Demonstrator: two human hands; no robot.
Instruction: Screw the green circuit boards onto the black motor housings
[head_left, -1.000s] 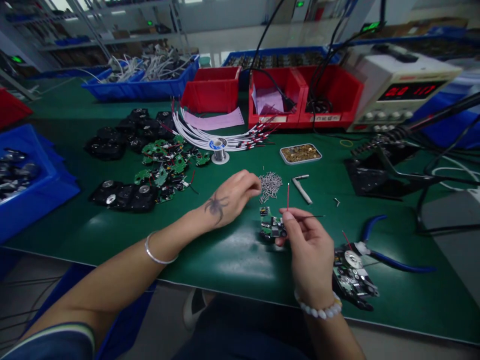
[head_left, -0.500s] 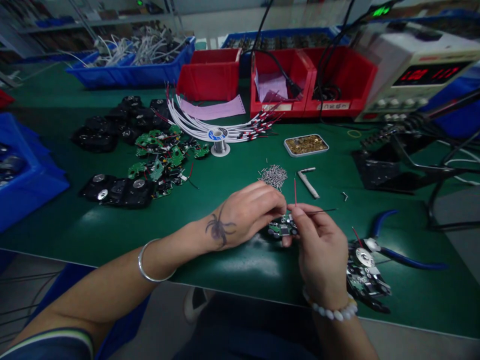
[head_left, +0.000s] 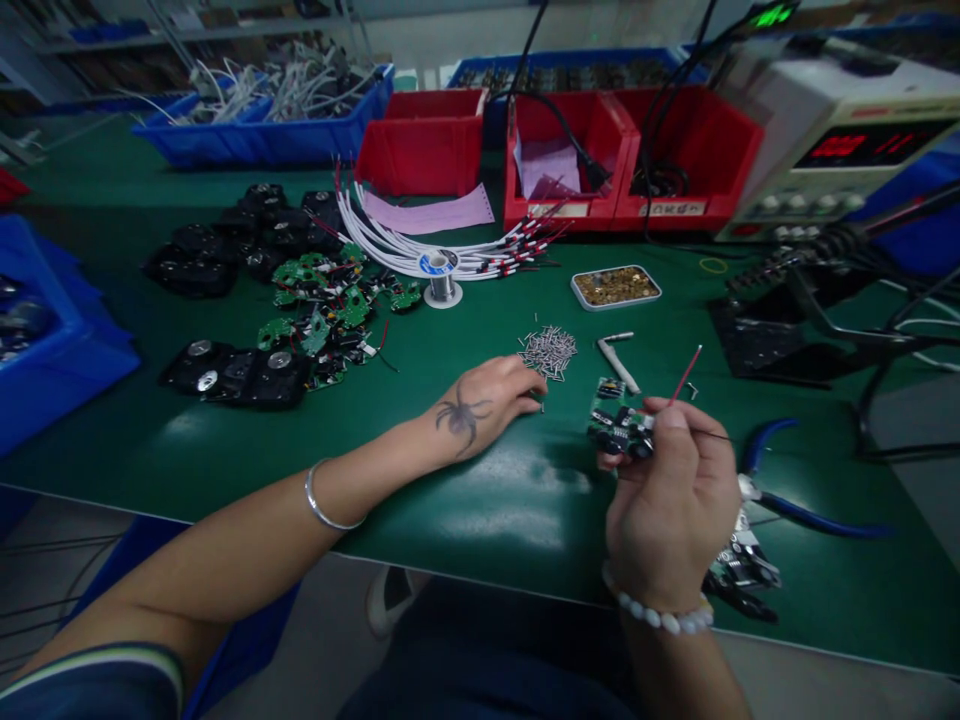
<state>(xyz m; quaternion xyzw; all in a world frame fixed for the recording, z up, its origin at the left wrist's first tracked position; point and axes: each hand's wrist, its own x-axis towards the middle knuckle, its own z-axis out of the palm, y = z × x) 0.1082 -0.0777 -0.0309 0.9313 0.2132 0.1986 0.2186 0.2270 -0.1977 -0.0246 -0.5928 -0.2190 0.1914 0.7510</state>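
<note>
My right hand [head_left: 671, 500] grips a small green circuit board [head_left: 619, 425] between thumb and fingers. A red wire [head_left: 686, 375] and a black wire stick out from that grip. Over the bench, my left hand [head_left: 491, 405] rests at the near edge of a pile of small metal screws or pins [head_left: 550, 352]. Its fingers are curled in close to the thumb, and a tiny silver piece shows by the thumb tip; whether it is held I cannot make out. Blue-handled pliers [head_left: 795, 513] and another board assembly [head_left: 750, 560] lie beside my right hand, partly covered by it.
A solder spool [head_left: 441, 285], white cables [head_left: 420, 255], green boards [head_left: 330, 320] and black housings [head_left: 236, 375] lie left and behind. A tin of brass-coloured bits [head_left: 616, 287], a bent white-wrapped tool [head_left: 619, 365], red bins [head_left: 562, 210] and a power supply [head_left: 847, 130] stand further back.
My hands have moved apart. My left hand has let go of the board and shifted left beside the metal pile. My right hand has carried the board and wires to the right.
</note>
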